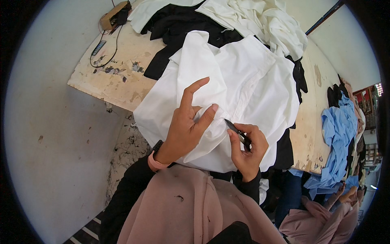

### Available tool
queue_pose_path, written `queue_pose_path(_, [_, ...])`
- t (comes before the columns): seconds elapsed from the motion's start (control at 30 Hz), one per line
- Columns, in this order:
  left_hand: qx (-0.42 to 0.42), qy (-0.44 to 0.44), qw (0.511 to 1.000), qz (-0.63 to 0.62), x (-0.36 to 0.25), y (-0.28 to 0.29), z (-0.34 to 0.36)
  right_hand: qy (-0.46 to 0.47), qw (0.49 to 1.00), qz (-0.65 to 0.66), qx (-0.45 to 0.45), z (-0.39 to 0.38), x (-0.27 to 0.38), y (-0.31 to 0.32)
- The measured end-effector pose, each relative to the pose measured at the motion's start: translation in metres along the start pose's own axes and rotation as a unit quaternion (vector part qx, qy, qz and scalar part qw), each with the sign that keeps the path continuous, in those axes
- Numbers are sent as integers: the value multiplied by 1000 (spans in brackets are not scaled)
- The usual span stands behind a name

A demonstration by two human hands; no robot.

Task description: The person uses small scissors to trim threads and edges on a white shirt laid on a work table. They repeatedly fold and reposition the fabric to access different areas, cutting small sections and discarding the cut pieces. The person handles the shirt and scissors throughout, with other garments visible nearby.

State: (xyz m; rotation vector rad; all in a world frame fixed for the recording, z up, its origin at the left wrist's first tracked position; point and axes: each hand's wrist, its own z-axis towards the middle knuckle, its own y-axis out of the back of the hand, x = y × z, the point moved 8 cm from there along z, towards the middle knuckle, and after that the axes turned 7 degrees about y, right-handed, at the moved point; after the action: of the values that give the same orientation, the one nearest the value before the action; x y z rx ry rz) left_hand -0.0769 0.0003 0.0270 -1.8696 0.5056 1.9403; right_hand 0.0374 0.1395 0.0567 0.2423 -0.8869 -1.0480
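Note:
A white shirt [260, 81] lies draped over the table's front, its button placket running down the middle. My left hand [187, 124] is on the shirt, index finger raised and bent, thumb and curled fingers gripping a small bunched fold of cloth. My right hand [248, 148] holds small dark thread snips [239, 132], their tip touching the shirt just right of my left thumb. My left wrist has a pink band and a dark band.
Black garments [166, 22] and white ones [276, 24] lie piled behind. A small box [111, 16] with wires sits at the worn table's [97, 81] back left. Blue garments [339, 134] lie at right; a co-worker's hands [347, 195] show below them. A wall [48, 122] stands left.

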Motion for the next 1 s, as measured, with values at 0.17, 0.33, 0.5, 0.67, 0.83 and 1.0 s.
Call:
queue_pose_path(0.17, [9, -3, 1000, -16, -1, -3, 2, -6, 997, 74, -19, 3, 5, 3])
queue_pose_path(0.33, [39, 48, 998, 2, 8, -9, 5, 172, 981, -7, 92, 4, 28, -3])
queue_pose_path(0.5, [26, 27, 999, -37, 6, -1, 11, 65, 976, 203, 50, 2, 14, 6])
queue_pose_path(0.67, [32, 15, 998, -60, -1, -3, 12, -168, 960, 223, 8, -4, -21, -6])
queue_pose_path(0.83, [12, 36, 989, 145, -5, 10, 13, -258, 945, 202, 7, -5, -48, -10])
queue_pose_path(1.0, [152, 122, 970, -145, 20, -10, 13, -219, 962, 150, -63, 4, -64, 5])
